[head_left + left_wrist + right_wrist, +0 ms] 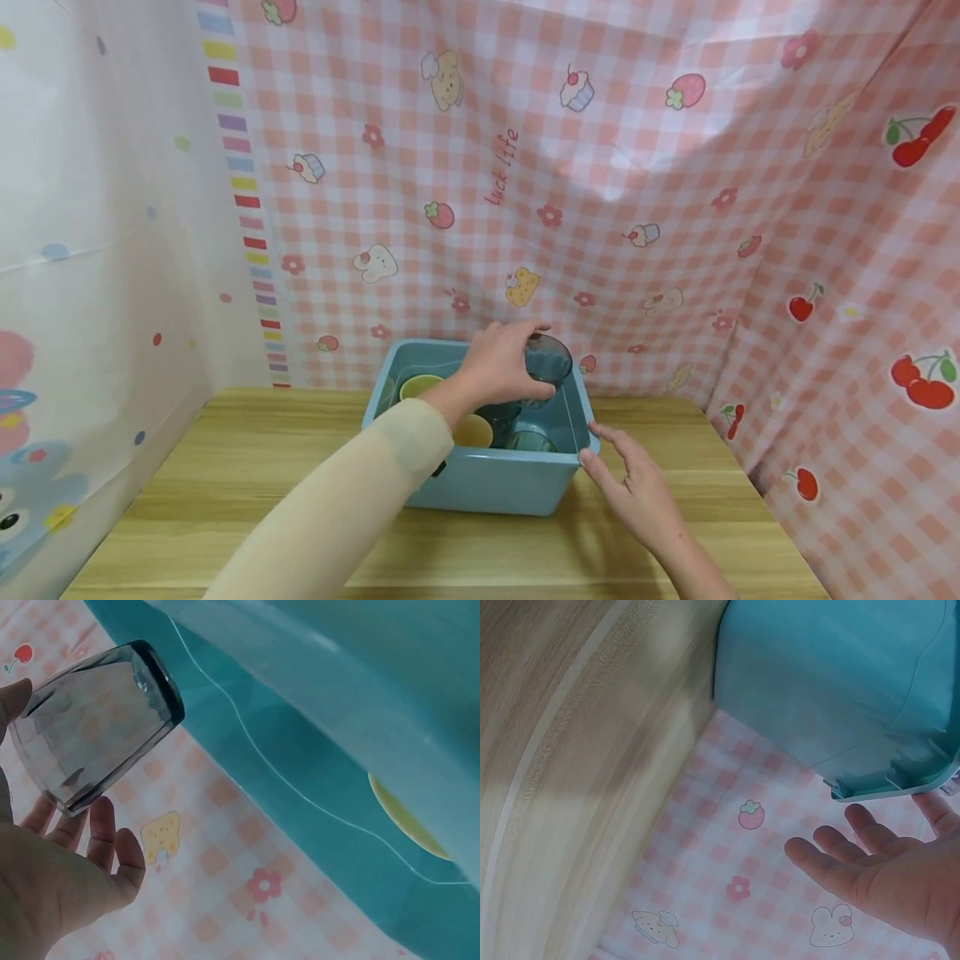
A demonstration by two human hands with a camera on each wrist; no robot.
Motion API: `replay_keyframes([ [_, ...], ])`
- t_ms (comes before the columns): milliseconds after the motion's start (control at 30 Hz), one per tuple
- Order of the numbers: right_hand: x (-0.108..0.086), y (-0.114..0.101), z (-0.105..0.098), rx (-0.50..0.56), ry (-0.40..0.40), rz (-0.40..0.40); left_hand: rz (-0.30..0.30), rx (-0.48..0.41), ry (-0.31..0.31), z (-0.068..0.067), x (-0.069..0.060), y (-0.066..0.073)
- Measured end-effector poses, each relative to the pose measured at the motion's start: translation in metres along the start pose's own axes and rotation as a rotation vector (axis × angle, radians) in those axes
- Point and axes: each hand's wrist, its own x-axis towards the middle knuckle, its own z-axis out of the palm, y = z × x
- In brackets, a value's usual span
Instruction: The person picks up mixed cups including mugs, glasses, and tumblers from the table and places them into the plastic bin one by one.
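My left hand (495, 364) grips a smoky-grey drinking glass (549, 360) over the right half of a blue plastic bin (487, 485). In the left wrist view, thumb and fingers span the tilted glass (97, 724) at one end, and nothing shows inside it. Within the bin stand a green-yellow cup (420, 386), an orange-yellow cup (474, 432) and a clear greenish glass (531, 442); darker glass beside them is partly hidden by my left hand. My right hand (639, 490) touches the bin's right rim near the front corner, its fingers extended in the right wrist view.
The bin stands on a wood-grain table (277, 467), close to its back edge. Behind hangs a pink checked cloth (480, 167), which continues along the right side. A white dotted cloth (112, 208) hangs on the left.
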Motion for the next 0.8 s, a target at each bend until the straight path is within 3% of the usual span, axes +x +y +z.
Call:
replay_keyframes([
  [267,0.0,0.001,-0.001,0.005,-0.002,0.003,-0.026,0.066,-0.056,0.01,0.01,0.004],
  [800,0.0,0.002,0.0,0.017,-0.005,0.02,-0.046,0.108,-0.14,0.026,0.02,0.003],
])
